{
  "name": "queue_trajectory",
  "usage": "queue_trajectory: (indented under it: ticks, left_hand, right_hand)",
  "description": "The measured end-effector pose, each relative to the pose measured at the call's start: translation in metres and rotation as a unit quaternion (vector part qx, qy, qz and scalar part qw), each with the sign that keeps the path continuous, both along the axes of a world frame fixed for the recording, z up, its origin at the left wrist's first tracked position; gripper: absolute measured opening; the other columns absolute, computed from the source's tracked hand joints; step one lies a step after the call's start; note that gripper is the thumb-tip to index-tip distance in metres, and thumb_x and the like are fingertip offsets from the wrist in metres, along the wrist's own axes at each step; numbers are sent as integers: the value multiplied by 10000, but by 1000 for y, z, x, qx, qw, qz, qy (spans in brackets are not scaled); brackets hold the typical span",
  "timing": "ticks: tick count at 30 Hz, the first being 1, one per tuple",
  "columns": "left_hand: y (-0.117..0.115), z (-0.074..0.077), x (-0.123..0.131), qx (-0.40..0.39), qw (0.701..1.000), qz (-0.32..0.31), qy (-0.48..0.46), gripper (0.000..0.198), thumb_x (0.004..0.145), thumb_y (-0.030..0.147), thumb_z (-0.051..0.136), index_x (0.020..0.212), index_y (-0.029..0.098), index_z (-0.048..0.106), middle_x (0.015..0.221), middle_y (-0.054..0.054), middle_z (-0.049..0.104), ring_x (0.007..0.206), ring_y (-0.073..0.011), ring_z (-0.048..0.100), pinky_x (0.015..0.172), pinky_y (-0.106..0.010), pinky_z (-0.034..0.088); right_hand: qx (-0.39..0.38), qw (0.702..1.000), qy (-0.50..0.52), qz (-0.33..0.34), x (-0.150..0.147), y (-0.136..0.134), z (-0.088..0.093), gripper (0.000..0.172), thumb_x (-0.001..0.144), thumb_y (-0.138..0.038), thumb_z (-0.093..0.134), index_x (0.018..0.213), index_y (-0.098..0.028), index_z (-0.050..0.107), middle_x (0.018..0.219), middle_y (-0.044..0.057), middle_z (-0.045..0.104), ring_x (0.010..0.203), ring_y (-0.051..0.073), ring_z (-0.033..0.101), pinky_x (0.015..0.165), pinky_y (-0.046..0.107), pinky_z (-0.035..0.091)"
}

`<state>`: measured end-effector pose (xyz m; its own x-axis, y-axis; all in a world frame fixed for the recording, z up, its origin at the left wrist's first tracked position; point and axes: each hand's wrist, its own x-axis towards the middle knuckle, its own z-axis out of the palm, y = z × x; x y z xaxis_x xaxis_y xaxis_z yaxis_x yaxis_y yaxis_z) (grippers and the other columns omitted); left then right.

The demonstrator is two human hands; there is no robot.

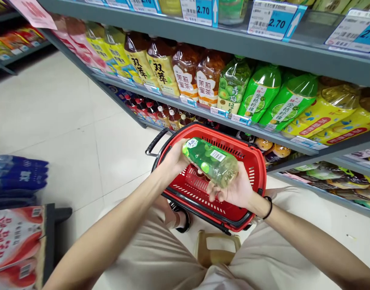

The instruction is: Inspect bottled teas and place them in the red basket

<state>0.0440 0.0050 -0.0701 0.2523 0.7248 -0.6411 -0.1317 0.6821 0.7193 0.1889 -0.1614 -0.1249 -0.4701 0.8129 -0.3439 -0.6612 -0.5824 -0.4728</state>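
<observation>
1. Tiled floor (61, 121) lies open at 9 o'clock.
2. Left hand (173, 159) grips a green-labelled bottle (210, 161), tilted above a red shopping basket (254, 169).
3. Right hand (235, 187) cradles the bottle's capped end.
4. Shelf edge (203, 112) runs just beyond the basket at 12 o'clock.

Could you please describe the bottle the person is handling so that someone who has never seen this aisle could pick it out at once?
In front of the grey store shelving, find the red basket. Above it, the left hand and right hand hold a green-labelled plastic bottle on its side, barcode up; the similar green bottles nearby stand on the shelf.
</observation>
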Motion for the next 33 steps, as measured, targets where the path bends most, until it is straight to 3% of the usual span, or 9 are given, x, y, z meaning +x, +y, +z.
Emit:
queue_trajectory:
  ticks: [4, 8, 11, 14, 16, 20, 24, 29, 33]
  left_hand:
    - [8, 13, -5, 40, 997, -29, -52, 206, 939, 311, 636, 978, 123, 710, 962, -109, 807, 849, -230, 771, 890, -368, 630]
    - [12, 23, -12, 95, 991, -85, -38, 415, 917, 480, 736, 1152, 138, 723, 1174, -138, 797, 1032, -273, 773, 983, -415, 611]
    - [11, 22, -14, 131, 982, -138, 2, 495, 895, 506, 762, 1233, 147, 726, 1235, -148, 783, 1110, -298, 759, 1008, -423, 600]
    - [12, 18, -17, 142, 970, -193, 39, 504, 897, 505, 743, 1253, 148, 732, 1236, -154, 780, 1130, -314, 752, 960, -413, 616]
    - [15, 16, -20, 143, 961, -219, 87, 499, 889, 526, 742, 1218, 150, 738, 1192, -156, 789, 1070, -309, 763, 870, -394, 640]
    - [17, 15, -27, 154, 936, -249, 195, 512, 809, 593, 800, 1063, 152, 747, 1021, -152, 800, 847, -292, 767, 699, -390, 654]
    - [2, 15, -27, 205, 891, -317, 253, 551, 763, 658, 815, 967, 150, 754, 943, -138, 786, 789, -282, 741, 672, -377, 636]
    - [-32, -20, -15, 282, 695, -474, 461, 601, 858, 741, 652, 600, 201, 601, 628, -75, 665, 634, -243, 650, 622, -330, 495]
    - [-60, -72, -5, 296, 584, -550, 518, 474, 935, 631, 600, 766, 202, 710, 820, -125, 763, 825, -303, 743, 726, -349, 506]
  right_hand:
    - [91, 989, -94, -62, -5, -2, 0, 805, 900, -803, 430, 1403, -177, 492, 1229, 188, 726, 1013, 308, 750, 793, 427, 647]
    - [185, 923, -290, -176, -1, -9, -6, 1061, 763, -606, 799, 1608, -221, 285, 1443, 184, 644, 1168, 313, 731, 940, 453, 633]
    - [288, 788, -520, -161, 13, -15, -9, 1140, 778, -555, 840, 1676, -212, 227, 1431, 187, 661, 1275, 348, 690, 1034, 475, 593]
    - [377, 623, -673, -128, 26, -17, -17, 979, 875, -519, 776, 1660, -169, 307, 1431, 206, 667, 1265, 370, 698, 1070, 503, 562]
    - [396, 565, -713, -125, 30, -16, -23, 897, 935, -494, 717, 1656, -145, 314, 1454, 222, 653, 1245, 369, 707, 1061, 500, 559]
    - [394, 544, -737, -72, 30, -12, -25, 1037, 915, -471, 738, 1702, -93, 179, 1454, 251, 644, 1219, 389, 713, 996, 488, 573]
    - [392, 539, -739, 96, 41, -5, -16, 1072, 961, -545, 711, 1723, -78, 118, 1446, 282, 637, 1208, 417, 714, 940, 481, 567]
    - [300, 512, -778, 206, 66, 3, -6, 647, 1080, -475, 562, 1531, -15, 504, 1253, 271, 731, 1190, 407, 723, 972, 465, 547]
    - [235, 524, -778, 254, 71, 4, -2, 442, 1069, -296, 566, 1400, -9, 620, 1305, 255, 721, 1225, 383, 712, 987, 440, 555]
